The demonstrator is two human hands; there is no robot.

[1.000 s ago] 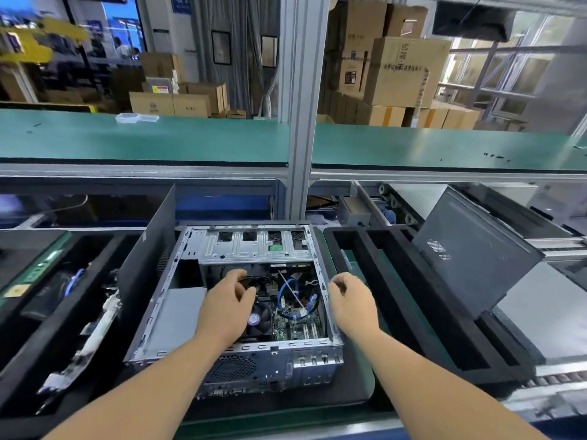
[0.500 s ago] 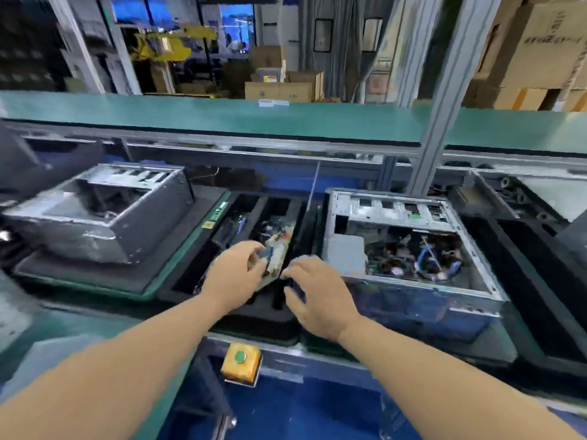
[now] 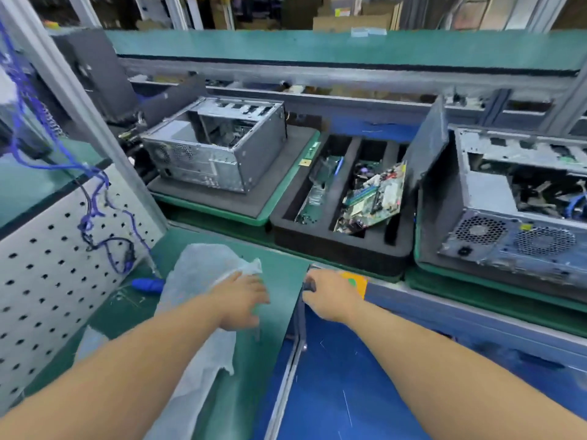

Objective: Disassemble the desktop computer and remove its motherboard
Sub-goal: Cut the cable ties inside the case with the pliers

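Motherboard (image 3: 373, 198) slotted in foam tray (image 3: 343, 249) for safekeeping; left hand (image 3: 243, 301) spread on desk (image 3: 279, 281) corner; right hand (image 3: 330, 296) pinches small dark object (image 3: 309, 285).

Both bare forearms reach forward side by side — the left hand (image 3: 242, 300) lying palm-down, fingers loosely spread, the right hand (image 3: 330, 296) knuckles-up, its fingers curled downward at the front.
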